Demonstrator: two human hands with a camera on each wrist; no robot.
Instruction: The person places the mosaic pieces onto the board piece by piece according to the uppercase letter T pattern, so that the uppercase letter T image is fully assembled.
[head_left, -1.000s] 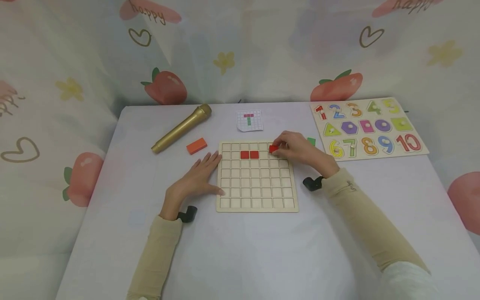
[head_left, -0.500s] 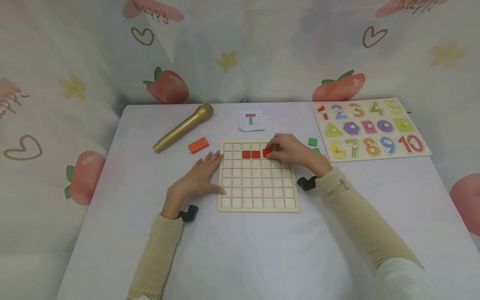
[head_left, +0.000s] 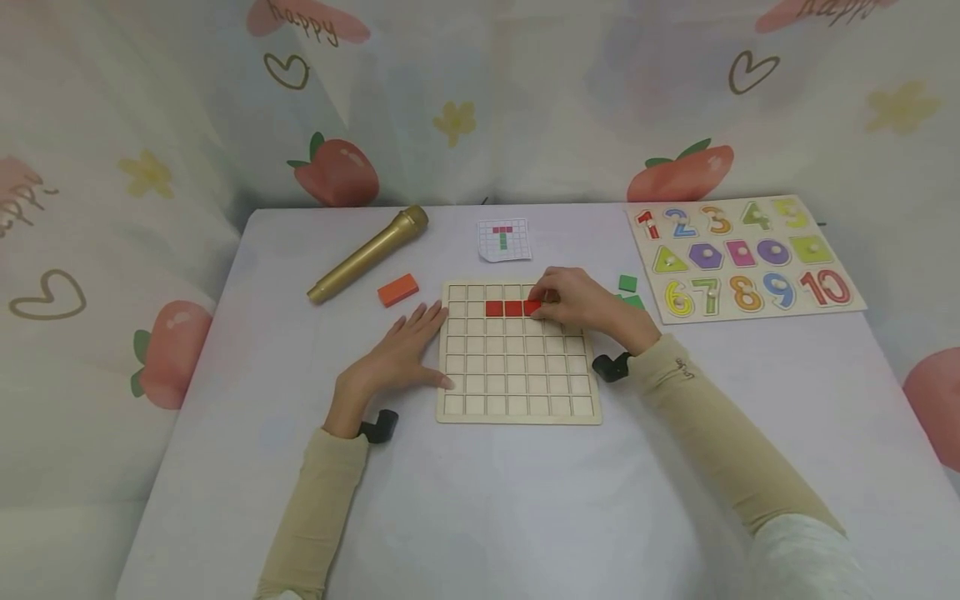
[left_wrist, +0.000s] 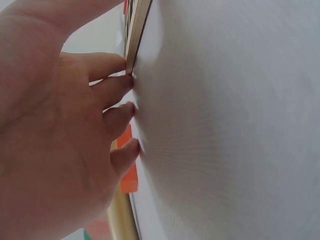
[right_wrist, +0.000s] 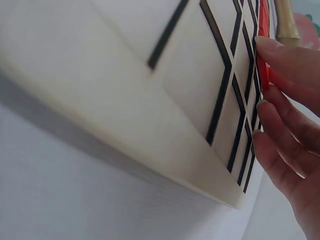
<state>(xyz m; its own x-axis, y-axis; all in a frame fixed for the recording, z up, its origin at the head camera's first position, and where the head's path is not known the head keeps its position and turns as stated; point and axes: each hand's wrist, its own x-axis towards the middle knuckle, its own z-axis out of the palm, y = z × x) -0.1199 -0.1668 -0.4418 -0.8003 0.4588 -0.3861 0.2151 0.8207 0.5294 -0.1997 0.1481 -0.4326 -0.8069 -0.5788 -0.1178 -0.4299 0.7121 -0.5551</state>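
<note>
A square wooden grid board (head_left: 517, 364) lies on the white table, with two red square tiles (head_left: 503, 309) side by side in its second row. Against their right side is a third red tile (head_left: 531, 308), pinched between thumb and finger of my right hand (head_left: 573, 297). In the right wrist view that red tile (right_wrist: 262, 70) is at grid level between the fingertips. My left hand (head_left: 397, 354) lies spread at the board's left edge, fingers straight. The left wrist view shows its fingertips touching the table and board edge (left_wrist: 137, 37).
Green tiles (head_left: 627, 284) lie right of the board, partly behind my right hand. An orange block (head_left: 398, 290) and a gold microphone (head_left: 367, 255) lie to the left. Behind the board is a pattern card (head_left: 504, 240); a number-and-shape puzzle (head_left: 746, 260) lies at the back right.
My right hand has moved left with the third red tile, bringing it from a gap away to beside the other two. The left hand stays in place at the board.
</note>
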